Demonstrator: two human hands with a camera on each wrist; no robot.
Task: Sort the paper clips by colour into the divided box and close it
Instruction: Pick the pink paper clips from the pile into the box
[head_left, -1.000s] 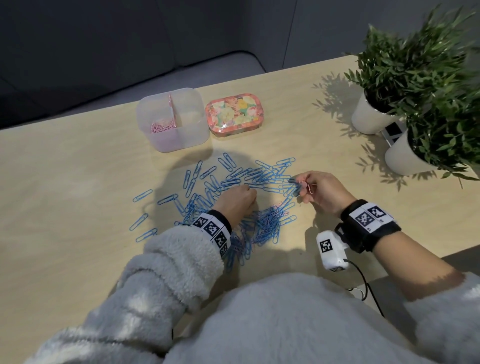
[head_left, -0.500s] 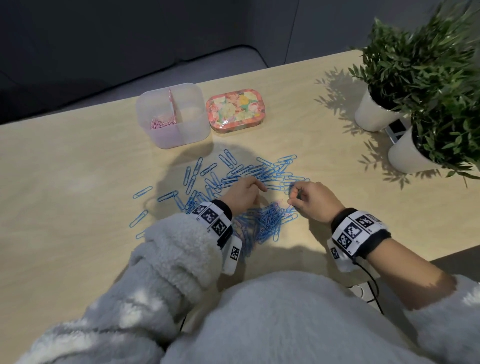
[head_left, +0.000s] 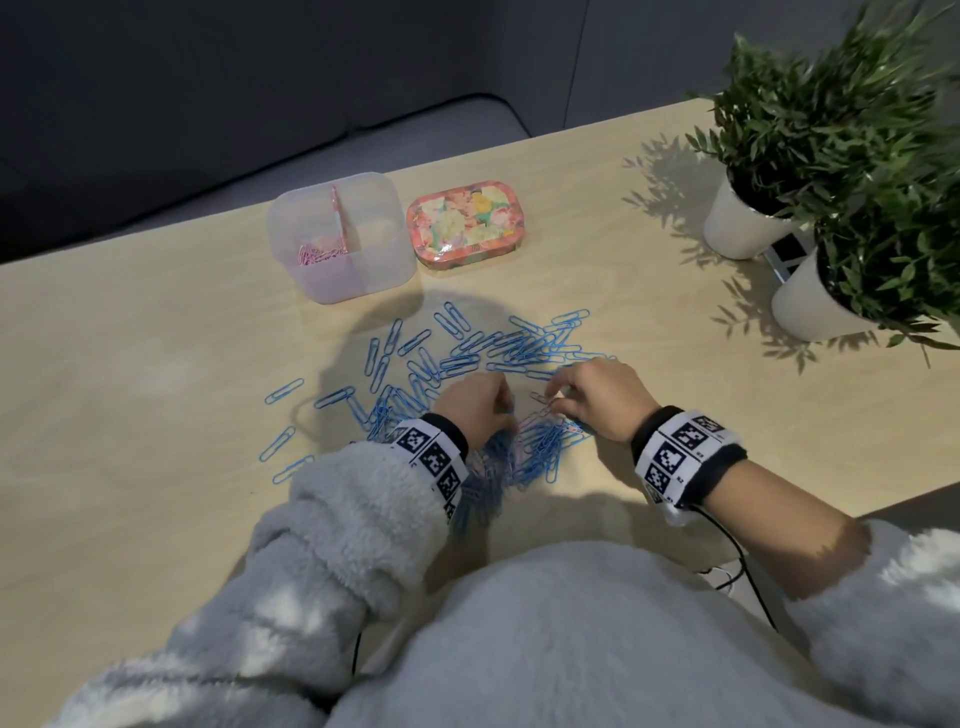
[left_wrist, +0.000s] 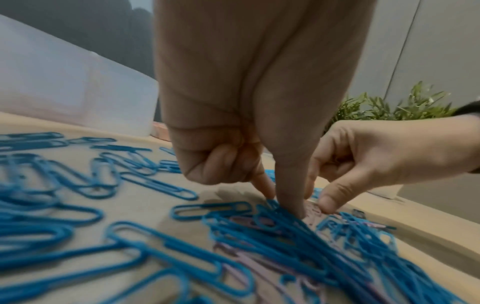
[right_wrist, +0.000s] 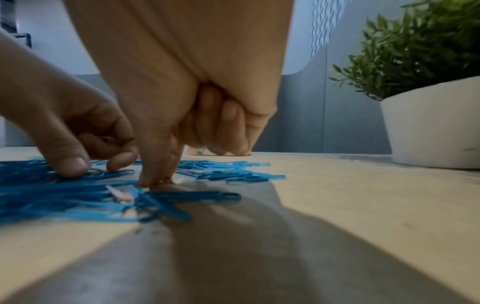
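Several blue paper clips (head_left: 519, 348) lie spread on the wooden table, with a dense heap (left_wrist: 298, 242) between my hands and pink clips (left_wrist: 241, 257) underneath. My left hand (head_left: 506, 410) presses thumb and forefinger straight down on the blue heap (right_wrist: 52, 191), its other fingers curled. My right hand (head_left: 553, 397) meets it from the right, and its thumb and forefinger tips (right_wrist: 153, 182) pinch a pink paper clip (left_wrist: 314, 208) flat on the table. The translucent divided box (head_left: 389, 197) stands open at the back, with pink clips (head_left: 319, 254) in its front left compartment. Its floral lid (head_left: 470, 223) lies to its right.
Two potted plants in white pots (head_left: 743, 228) (head_left: 815, 306) stand at the right, with a small dark device (head_left: 787, 254) between them. A cable (head_left: 737, 561) runs from my right wrist near the table's front right edge. One loose pink clip (right_wrist: 119, 194) lies beside my right fingertips.
My right hand has moved left and nearer into the heap, turning palm down. My left hand has shifted right, so both sets of fingertips now meet over the pile.
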